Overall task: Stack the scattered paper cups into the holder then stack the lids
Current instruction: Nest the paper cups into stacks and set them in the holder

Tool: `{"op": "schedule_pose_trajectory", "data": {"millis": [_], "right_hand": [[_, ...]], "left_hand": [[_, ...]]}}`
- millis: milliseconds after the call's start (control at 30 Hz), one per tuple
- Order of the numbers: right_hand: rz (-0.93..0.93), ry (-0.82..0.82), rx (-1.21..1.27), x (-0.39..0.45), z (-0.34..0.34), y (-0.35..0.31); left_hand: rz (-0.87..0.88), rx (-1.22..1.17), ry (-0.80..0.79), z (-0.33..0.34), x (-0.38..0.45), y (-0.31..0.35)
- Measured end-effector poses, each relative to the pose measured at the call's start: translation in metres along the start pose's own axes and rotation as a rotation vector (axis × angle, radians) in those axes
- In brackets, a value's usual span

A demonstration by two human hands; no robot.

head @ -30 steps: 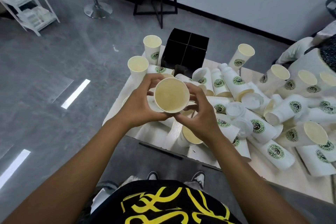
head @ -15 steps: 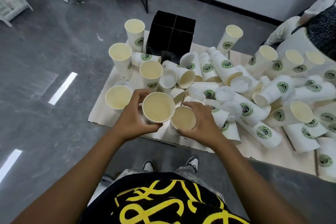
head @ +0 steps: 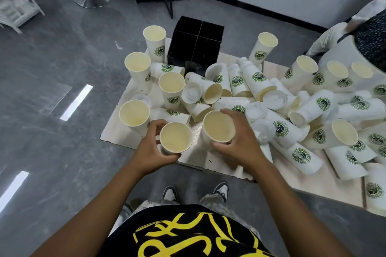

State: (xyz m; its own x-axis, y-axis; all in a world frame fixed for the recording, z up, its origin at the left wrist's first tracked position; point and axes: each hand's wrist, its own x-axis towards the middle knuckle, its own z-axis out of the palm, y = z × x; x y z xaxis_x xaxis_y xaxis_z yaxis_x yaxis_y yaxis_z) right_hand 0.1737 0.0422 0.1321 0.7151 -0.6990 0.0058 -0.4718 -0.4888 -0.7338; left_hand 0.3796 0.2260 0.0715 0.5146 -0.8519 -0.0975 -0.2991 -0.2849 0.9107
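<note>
a second ago both hands shared one cup; now the left hand (head: 155,150) grips a cup (head: 176,139) and the right hand (head: 238,142) curls round a second cup (head: 218,126), side by side at the near edge of the table (head: 198,153). it looks as if the next nesting is being set up. the black holder (head: 196,45), at the far edge, shows four dark compartments with no cups visible inside. white lids (head: 191,92) lie among the toppled cups.

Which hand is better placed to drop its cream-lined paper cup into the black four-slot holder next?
Left, narrowly. The left hand grips its paper cup more directly below the black divided holder; the right hand sits further right among the toppled cups.
</note>
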Motion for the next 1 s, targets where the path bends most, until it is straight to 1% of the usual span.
{"op": "schedule_pose_trajectory", "data": {"millis": [67,133,233,367,533,667,767,1000], "right_hand": [[-0.031,0.095,0.025,0.003,-0.028,-0.02],[-0.072,0.134,0.058,0.005,-0.05,-0.043],[-0.157,0.144,0.109,0.008,-0.065,-0.073],[-0.247,0.076,0.101,0.012,-0.048,-0.09],[-0.287,-0.01,0.072,0.013,-0.012,-0.086],[-0.293,0.01,0.058,0.014,-0.005,-0.083],[-0.281,0.01,0.066,0.014,-0.002,-0.079],[-0.22,-0.097,0.087,0.013,0.024,-0.046]], "left_hand": [[-0.015,-0.016,0.025,0.003,0.001,-0.002],[-0.02,-0.03,0.031,0.006,0.003,-0.002],[-0.015,-0.048,0.004,0.013,0.01,0.001],[-0.055,-0.096,-0.05,0.02,0.019,0.001],[-0.062,-0.071,-0.084,0.028,0.022,-0.012],[-0.107,-0.095,-0.045,0.025,0.021,-0.015],[-0.08,-0.081,-0.017,0.028,0.022,-0.017],[-0.052,-0.063,-0.009,0.04,0.024,-0.028]]}}
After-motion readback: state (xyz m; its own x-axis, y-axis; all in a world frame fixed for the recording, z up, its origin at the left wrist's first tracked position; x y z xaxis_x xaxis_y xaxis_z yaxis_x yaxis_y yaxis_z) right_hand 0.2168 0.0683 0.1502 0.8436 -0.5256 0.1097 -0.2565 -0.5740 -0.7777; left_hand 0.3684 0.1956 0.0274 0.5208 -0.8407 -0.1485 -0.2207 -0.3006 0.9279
